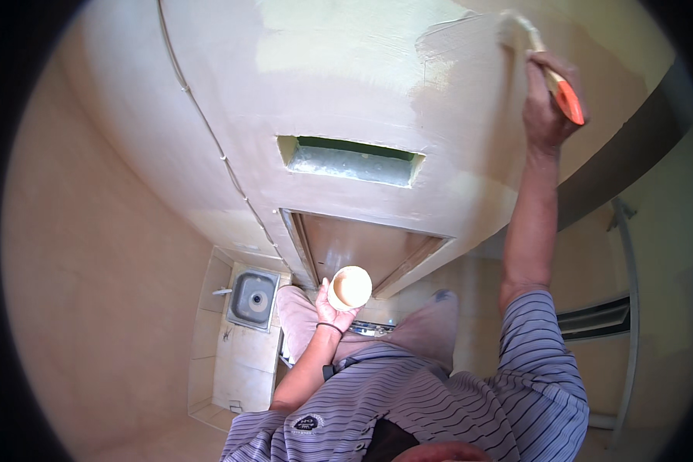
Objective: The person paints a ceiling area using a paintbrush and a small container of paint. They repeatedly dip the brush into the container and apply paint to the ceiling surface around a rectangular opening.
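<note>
Closest to the camera I've got the striped polo shirt [470,400] and the knees, person apparently perched high up, looking down a narrow washroom.

Left hand [333,306] is held low at the lap, fingers curled up around the underside of a small round paint cup [351,287]. Cup is upright and open, with cream paint inside; level not readable from here. Dark band on that wrist.

Far below on the floor side: a small steel sink [253,297] set in a tiled counter, tap stub just left of it. Doorway [362,250] sits straight under the cup.

Above the doorway is a rectangular vent opening [352,159] in the wall [231,92]. A thin conduit [208,123] runs diagonally down the wall to the left.

Right hand [548,100] is fully extended, arm straight, fist closed on the orange handle of a paintbrush [543,65]. Bristles are touching the wall at upper right, at the edge of a wet darker patch.

Progress, my read: the pale cream band along the top middle looks freshly coated, and the strip by the brush is being worked in. The area around the vent, above the door and the left side show a duller tone, so likely uncoated. Roughly an early-to-middle stage; most of this wall face is left.
</note>
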A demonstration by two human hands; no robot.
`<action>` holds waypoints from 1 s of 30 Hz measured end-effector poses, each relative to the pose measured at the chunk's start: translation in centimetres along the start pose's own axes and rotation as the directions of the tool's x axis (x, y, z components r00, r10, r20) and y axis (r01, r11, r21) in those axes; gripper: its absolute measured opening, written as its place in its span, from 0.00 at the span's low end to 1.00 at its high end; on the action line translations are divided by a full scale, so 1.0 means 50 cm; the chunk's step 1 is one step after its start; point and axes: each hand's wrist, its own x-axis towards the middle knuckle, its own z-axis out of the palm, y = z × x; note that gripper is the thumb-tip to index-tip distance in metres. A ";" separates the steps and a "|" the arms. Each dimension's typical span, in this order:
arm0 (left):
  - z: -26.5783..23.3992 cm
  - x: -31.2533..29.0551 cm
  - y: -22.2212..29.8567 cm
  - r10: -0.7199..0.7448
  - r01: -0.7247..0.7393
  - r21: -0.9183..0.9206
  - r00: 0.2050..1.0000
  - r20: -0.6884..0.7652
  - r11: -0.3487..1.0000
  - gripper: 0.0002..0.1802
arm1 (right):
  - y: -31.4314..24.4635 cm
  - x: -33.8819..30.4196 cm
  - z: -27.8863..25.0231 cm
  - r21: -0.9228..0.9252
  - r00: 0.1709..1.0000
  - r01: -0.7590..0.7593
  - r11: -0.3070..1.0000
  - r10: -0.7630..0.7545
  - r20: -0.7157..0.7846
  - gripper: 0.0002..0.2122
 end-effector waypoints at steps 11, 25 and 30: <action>-0.015 0.009 0.003 -0.059 0.062 -0.028 0.993 0.107 0.998 0.34 | -0.132 -0.226 0.015 0.158 0.651 0.505 0.849 -0.494 0.576 0.09; -0.005 0.005 0.003 -0.018 0.027 -0.080 0.994 0.106 0.996 0.34 | -0.080 -0.262 -0.022 0.186 0.629 -0.068 0.980 -0.102 0.771 0.08; -0.009 0.008 0.008 -0.017 0.029 -0.103 0.993 0.117 0.994 0.33 | -0.055 -0.125 -0.012 0.215 0.726 -0.001 0.977 -0.147 0.672 0.09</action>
